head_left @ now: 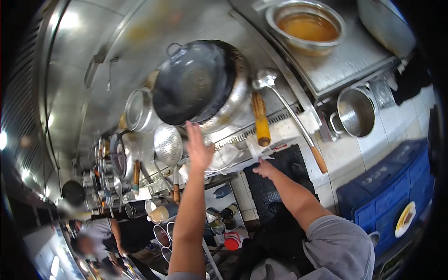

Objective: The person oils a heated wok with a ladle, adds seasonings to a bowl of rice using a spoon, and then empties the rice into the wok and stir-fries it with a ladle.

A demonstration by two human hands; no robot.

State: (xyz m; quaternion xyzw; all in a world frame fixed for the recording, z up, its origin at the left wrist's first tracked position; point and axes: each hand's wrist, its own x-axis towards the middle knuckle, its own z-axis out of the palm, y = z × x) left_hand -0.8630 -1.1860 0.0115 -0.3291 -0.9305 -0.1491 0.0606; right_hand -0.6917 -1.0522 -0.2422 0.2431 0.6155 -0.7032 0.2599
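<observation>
A dark wok (193, 79) with a ring handle rests tilted on a steel range, over a larger round metal pan (238, 93). My left hand (199, 151) reaches up to the wok's near rim with fingers stretched out; whether they touch it I cannot tell. Beside that hand lie a perforated skimmer (168, 143) and a crumpled white cloth (225, 157). My right hand (265, 169) is at the range's front edge with its fingers curled, close to a blurred white strip (253, 146). Above it are a yellow-handled bamboo brush (261, 123) and a long ladle (291, 112).
To the upper right, a metal bowl of amber liquid (308, 29) stands on a steel counter. A steel pot (355, 113) is below it. Blue crates (387, 186) occupy the right side. Bottles (228, 212) sit below the range. Another person (100, 233) is at lower left.
</observation>
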